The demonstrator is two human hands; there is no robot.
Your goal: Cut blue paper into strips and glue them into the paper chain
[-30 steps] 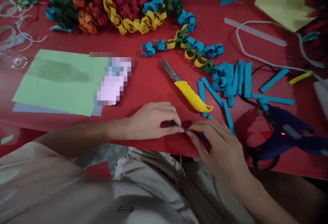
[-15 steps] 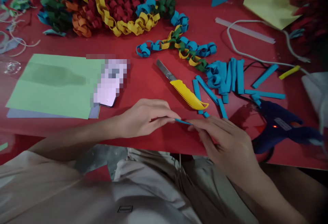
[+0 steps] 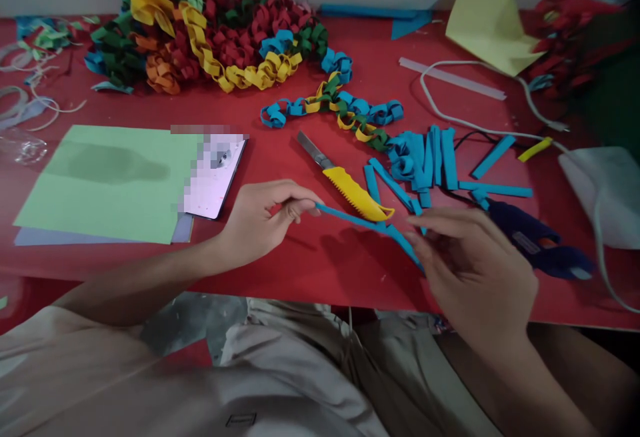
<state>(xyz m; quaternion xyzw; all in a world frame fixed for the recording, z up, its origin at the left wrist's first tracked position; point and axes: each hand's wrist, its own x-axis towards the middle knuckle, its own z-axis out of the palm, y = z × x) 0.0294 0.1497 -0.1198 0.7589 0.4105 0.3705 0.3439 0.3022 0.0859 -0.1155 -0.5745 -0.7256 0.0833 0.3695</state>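
A narrow blue paper strip [image 3: 350, 217] stretches out from my left hand [image 3: 265, 220], whose thumb and index finger pinch its left end. The strip has a bend partway and slopes down toward my right hand [image 3: 475, 270]. That hand hovers beside the strip's right part, thumb and index fingertips slightly apart, with nothing visible between them; its other fingers are partly hidden. Just beyond the strip lies a yellow-handled cutter knife [image 3: 357, 193] on the red table. More blue strips [image 3: 443, 157] lie loose behind my right hand.
A dark blue glue gun [image 3: 540, 240] rests at right, near a white cable [image 3: 425, 87]. Paper chains [image 3: 240, 43] are heaped at the back, with a shorter chain [image 3: 345, 107] in front. Green paper sheets [image 3: 110, 183] and a phone [image 3: 220, 177] are at left.
My hands have moved apart, my right hand going rightward, and much more of the blue strip shows. The right fingertips have come away from the strip. The view has tilted up slightly.
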